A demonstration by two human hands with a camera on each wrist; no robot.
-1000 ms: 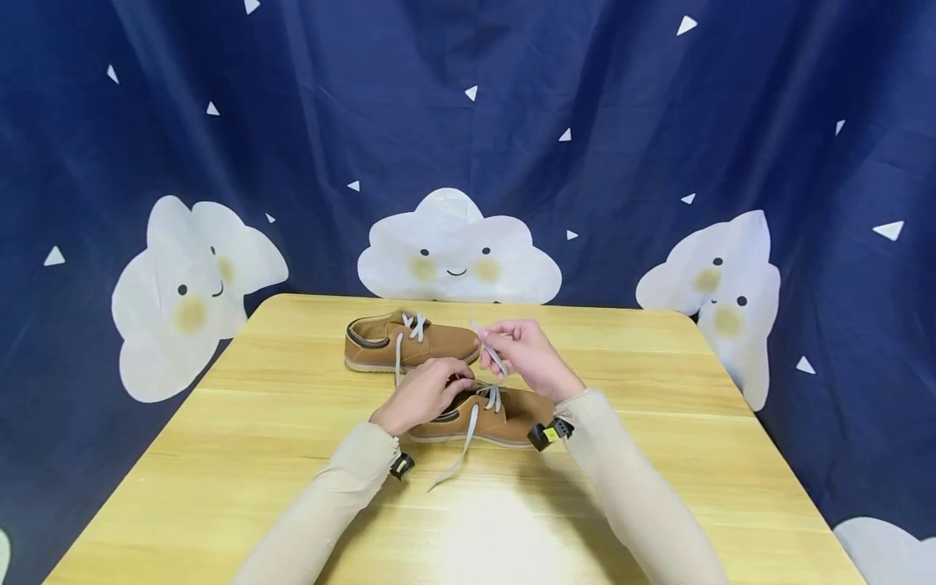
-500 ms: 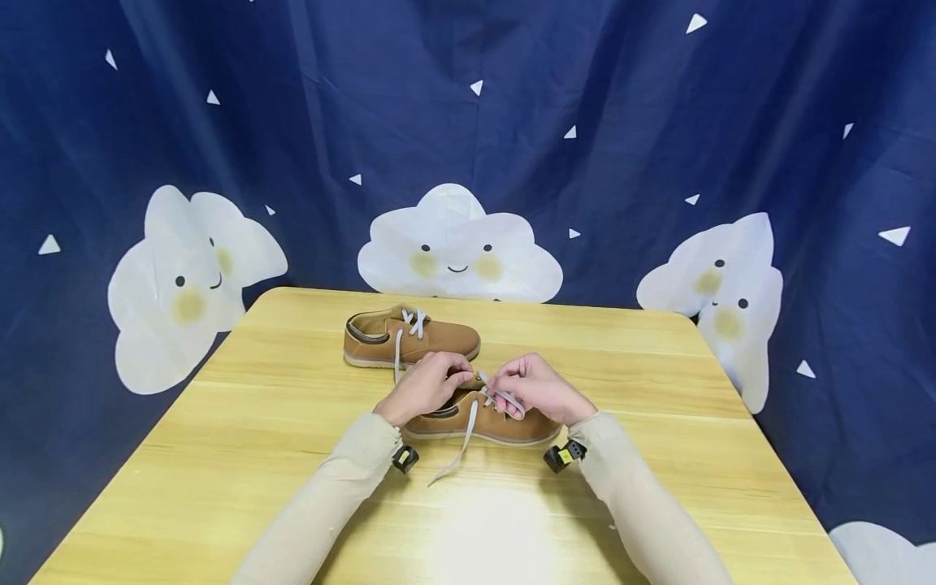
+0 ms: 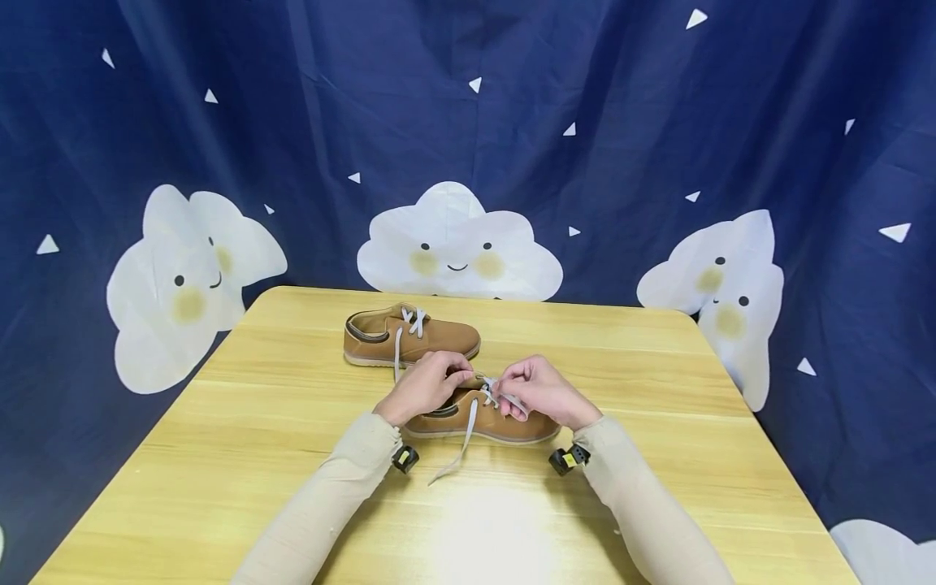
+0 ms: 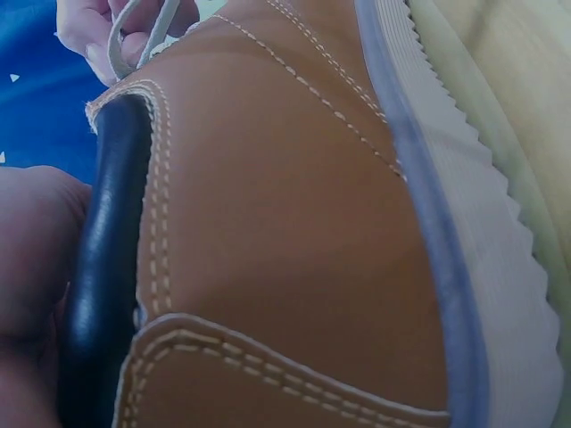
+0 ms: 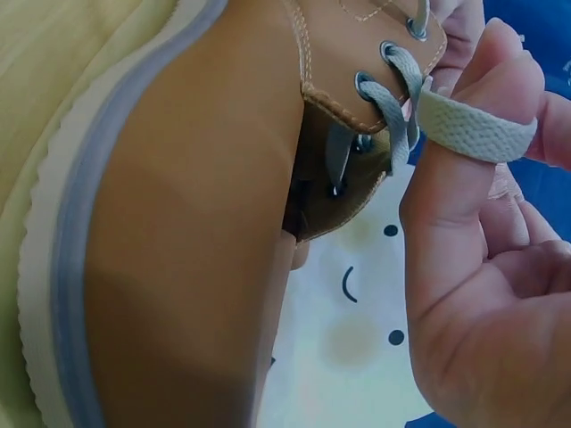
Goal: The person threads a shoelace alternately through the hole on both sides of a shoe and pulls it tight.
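A tan shoe (image 3: 530, 426) with grey laces lies sideways on the table, its toe to the right. My left hand (image 3: 424, 386) reaches over its opening, thumb and index finger gripping the upper by the far-side eyelets. In the left wrist view, part of that hand (image 4: 36, 267) shows behind the shoe's dark padded collar (image 4: 111, 241). My right hand (image 3: 541, 392) is over the lacing and pinches a flat grey shoelace (image 5: 473, 129), which wraps across its thumb in the right wrist view. The other lace end (image 3: 468, 439) hangs down the near side onto the table.
A matching tan shoe (image 3: 446, 337) sits just behind, laced in part, one lace end hanging down its side. Both stand on a pale wooden table (image 3: 256, 455). A blue curtain (image 3: 621, 122) with cloud prints rises behind the table's back edge.
My right hand has come down and toward me with the shoelace, from above the shoe to its eyelets. The left hand has stayed at the shoe opening, shifting only slightly.
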